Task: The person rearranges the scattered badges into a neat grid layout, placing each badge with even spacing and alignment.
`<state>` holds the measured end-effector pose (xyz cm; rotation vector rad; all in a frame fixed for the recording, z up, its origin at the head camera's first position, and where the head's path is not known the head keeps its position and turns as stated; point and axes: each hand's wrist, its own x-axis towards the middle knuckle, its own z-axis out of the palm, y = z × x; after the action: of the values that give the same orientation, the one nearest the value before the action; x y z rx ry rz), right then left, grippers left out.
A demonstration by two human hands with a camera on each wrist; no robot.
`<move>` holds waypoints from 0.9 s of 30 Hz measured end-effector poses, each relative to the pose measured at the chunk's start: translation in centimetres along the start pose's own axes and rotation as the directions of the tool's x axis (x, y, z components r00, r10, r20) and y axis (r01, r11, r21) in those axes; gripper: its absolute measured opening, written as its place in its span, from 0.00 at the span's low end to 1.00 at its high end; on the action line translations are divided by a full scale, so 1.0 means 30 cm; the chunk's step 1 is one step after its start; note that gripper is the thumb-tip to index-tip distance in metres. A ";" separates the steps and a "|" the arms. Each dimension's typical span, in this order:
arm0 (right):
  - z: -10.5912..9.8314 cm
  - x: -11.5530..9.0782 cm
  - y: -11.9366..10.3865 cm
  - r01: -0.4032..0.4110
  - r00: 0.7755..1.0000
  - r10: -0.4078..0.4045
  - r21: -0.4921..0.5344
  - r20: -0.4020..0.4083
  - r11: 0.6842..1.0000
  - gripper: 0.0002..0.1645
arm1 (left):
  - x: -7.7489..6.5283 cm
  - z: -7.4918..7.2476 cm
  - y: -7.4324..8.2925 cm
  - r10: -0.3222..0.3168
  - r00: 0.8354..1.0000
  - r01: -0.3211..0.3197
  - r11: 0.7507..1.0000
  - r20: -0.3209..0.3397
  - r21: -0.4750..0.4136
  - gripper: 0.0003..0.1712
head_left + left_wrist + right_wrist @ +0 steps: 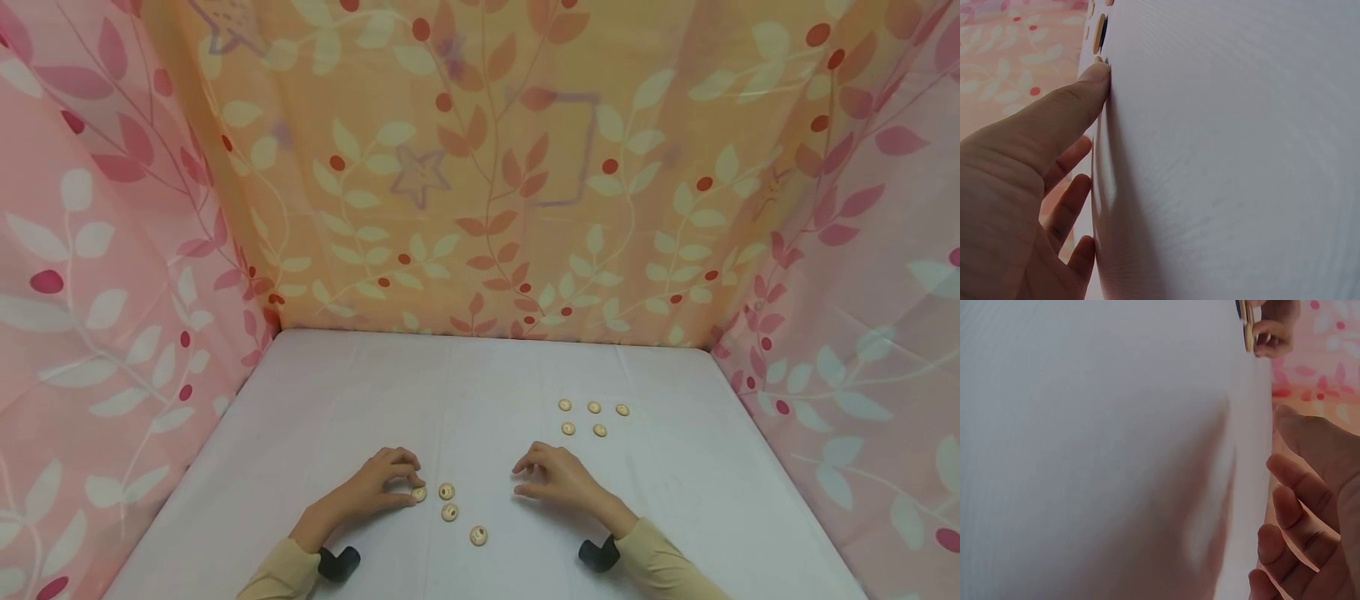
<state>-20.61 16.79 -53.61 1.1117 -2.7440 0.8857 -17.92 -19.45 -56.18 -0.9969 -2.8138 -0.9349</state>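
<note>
My left hand (375, 485) holds a small round wooden disc (419, 494) at the table surface, thumb and forefinger at its edges. In the left wrist view, the thumb (1066, 106) hides most of that disc. Just to its right lie two more discs, one upper (447, 492) and one lower (449, 512), with dark marks on their faces. Another disc (478, 536) sits nearer the front. My right hand (558, 477) hovers low over the white cloth, fingers loosely bent and holding nothing. In the right wrist view, its fingers (1300, 512) are apart from any disc.
Several similar discs (594, 407) lie in two rows beyond my right hand. White cloth covers the table (360, 392). Patterned curtains, an orange one (480, 183) at the back and pink ones at both sides, enclose it. A dark wrist device (598, 553) sits at each wrist.
</note>
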 end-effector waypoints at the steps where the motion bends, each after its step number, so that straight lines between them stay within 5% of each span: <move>1: 0.004 0.001 -0.006 0.007 1.000 -0.007 -0.006 0.004 1.000 0.15 | 0.000 0.000 0.000 0.003 1.000 -0.003 1.000 -0.003 0.002 0.08; 16: 0.045 0.011 -0.082 0.067 0.992 -0.074 0.078 0.097 0.995 0.15 | 0.002 0.001 -0.002 -0.039 0.999 0.039 0.999 0.030 -0.007 0.09; 27: 0.075 0.005 -0.107 0.138 0.970 -0.159 0.122 0.185 0.983 0.16 | 0.000 -0.002 0.006 -0.008 1.000 0.008 1.000 0.004 -0.001 0.08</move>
<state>-18.25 13.66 -53.88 1.4763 -2.7420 0.9641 -17.82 -19.37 -56.04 -0.9900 -2.8232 -0.9359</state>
